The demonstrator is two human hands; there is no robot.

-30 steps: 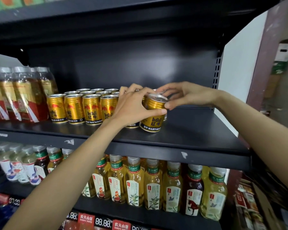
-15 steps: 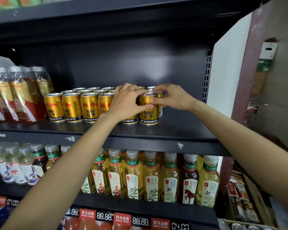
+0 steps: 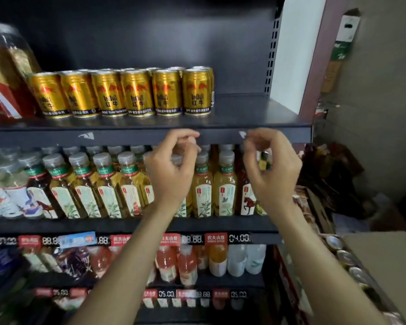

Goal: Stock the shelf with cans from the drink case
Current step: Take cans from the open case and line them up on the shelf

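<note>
So the gold cans [image 3: 124, 95] are all sitting upright on the upper shelf [image 3: 256, 113] now, six across the front with more rows tucked behind, snug against each other and pushed toward the left next to some wrapped bottles [image 3: 5, 73]. Half a second ago both hands were still up there nudging the rightmost can [image 3: 196, 92] into line; now they've let go and dropped below the shelf edge. Left hand [image 3: 171, 170] and right hand [image 3: 271, 170] are both loosely curled and holding nothing, hovering in front of the tea bottles [image 3: 211, 184] on the shelf underneath. That tells me this batch is placed and squared up. There's still a good stretch of bare shelf to the right of the cans, so I'd guess more are coming. The drink case [image 3: 352, 261] is down at the lower right with can tops showing in it, so the next reach probably goes there.
</note>
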